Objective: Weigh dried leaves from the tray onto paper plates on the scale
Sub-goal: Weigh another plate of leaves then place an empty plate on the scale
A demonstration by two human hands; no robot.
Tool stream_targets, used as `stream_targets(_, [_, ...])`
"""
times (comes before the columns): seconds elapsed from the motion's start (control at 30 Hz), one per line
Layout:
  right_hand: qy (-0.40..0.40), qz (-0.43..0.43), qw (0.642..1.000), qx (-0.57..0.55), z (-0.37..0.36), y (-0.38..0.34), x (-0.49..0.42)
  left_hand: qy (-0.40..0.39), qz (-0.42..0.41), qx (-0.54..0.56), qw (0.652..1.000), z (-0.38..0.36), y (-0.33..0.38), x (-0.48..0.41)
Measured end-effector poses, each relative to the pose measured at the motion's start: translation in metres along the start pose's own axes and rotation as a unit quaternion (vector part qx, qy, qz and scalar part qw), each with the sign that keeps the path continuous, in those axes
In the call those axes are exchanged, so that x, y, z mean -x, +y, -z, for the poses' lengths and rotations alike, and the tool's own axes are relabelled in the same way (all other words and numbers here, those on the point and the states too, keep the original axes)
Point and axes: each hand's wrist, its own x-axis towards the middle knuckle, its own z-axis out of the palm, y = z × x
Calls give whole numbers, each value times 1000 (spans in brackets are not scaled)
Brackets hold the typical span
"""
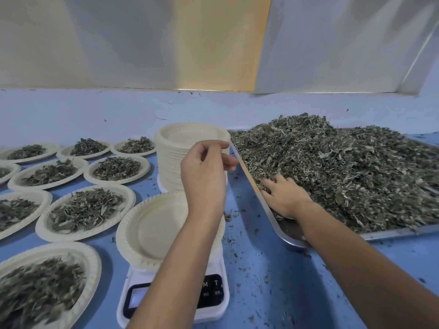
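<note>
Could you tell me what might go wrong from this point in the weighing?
The left forearm crosses over the empty paper plate on the scale and hides part of its panel; a brush could skew the reading. The right hand digs at the near edge of the tray, so dried leaves may spill onto the blue table, where crumbs already lie.
</note>
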Motion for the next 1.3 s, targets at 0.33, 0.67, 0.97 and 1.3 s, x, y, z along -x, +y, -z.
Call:
stream_targets(0.33, [27,33,994,96,4,-11,10,0,0,-8,1000,-1,-3,1])
stream_targets(0.67, [68,-4,997,-46,5,-6,7,-24,10,-17,1000,-9,-11,3])
stream_targets(0.97, [192,-100,888,-406,18,12,12,-25,86,-10,996,-10,-23,1])
stream_targets(1.3, [94,-181,568,-797,33,13,14,-104,229,-39,967,-23,-33,2])
